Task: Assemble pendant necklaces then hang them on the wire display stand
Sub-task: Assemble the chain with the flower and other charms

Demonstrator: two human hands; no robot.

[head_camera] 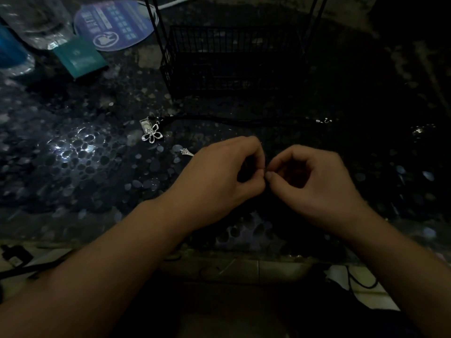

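Black cord (244, 119) lies stretched on the pebbled tabletop (73, 154), its long axis running from nine to three o'clock, silver clasp (324, 121) at the three o'clock end, flower pendant (152, 135) at the other. We see it at twelve o'clock from our hands, apart from them. Our left hand (224, 176) and right hand (314, 184) meet fingertip to fingertip, pinching something tiny (too dark to name). A small silver pendant (186, 152) sits just beside the left hand; the wire display stand (231, 57) stands beyond.
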